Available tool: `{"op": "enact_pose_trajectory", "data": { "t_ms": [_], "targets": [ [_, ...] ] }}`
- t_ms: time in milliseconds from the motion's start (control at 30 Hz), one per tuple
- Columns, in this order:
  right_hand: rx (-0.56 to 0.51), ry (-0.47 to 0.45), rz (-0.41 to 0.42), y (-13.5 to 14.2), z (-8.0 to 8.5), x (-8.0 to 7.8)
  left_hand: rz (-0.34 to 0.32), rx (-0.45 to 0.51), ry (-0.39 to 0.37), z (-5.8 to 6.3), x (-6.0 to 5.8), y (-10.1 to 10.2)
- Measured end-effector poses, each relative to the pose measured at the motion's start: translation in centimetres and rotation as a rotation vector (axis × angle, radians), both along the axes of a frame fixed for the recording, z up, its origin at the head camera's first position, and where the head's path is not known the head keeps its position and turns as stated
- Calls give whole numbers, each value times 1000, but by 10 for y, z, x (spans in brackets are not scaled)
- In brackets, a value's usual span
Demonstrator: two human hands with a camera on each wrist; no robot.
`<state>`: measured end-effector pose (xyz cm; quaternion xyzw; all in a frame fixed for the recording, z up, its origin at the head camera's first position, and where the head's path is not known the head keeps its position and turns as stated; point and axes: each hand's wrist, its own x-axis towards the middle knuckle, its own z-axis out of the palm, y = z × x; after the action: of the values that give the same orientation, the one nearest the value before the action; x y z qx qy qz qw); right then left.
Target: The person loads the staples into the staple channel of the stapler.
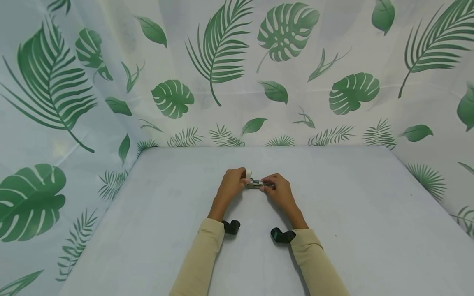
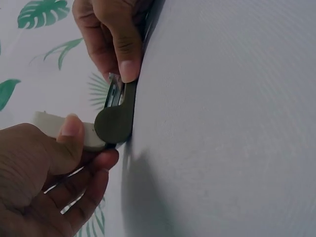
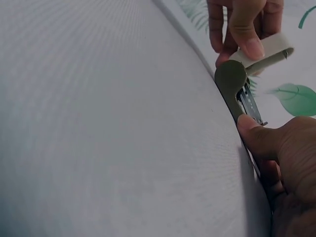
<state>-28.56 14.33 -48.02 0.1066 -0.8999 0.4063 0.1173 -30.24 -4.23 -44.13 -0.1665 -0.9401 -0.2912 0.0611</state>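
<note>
Both hands hold one small stapler (image 1: 255, 184) just above or on the table, its cream upper cover (image 2: 48, 123) swung up from its dark olive base (image 3: 228, 81). My left hand (image 1: 233, 183) pinches the cover between thumb and fingers, close to the round hinge end (image 2: 113, 124). At the other end, my right hand (image 1: 280, 190) grips the base, thumb on its side. Between cover and base the metal staple channel (image 3: 250, 104) is exposed. Whether staples lie in it cannot be made out.
A white-covered table (image 1: 166, 246) spreads around the hands. Behind it and at both sides hangs a white curtain (image 1: 237, 115) printed with green leaves. Dark wrist cameras (image 1: 231, 227) sit at the sleeve cuffs.
</note>
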Motion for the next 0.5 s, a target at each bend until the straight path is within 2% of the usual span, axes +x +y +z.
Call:
{"op": "enact_pose_trajectory", "data": {
  "t_ms": [200,500],
  "targets": [
    [8,30,-1,-2,1,0,6,-162,61,7,-1,7],
    [15,29,-8,-3,3,2,-10,-335,119,16,4,18]
  ]
}}
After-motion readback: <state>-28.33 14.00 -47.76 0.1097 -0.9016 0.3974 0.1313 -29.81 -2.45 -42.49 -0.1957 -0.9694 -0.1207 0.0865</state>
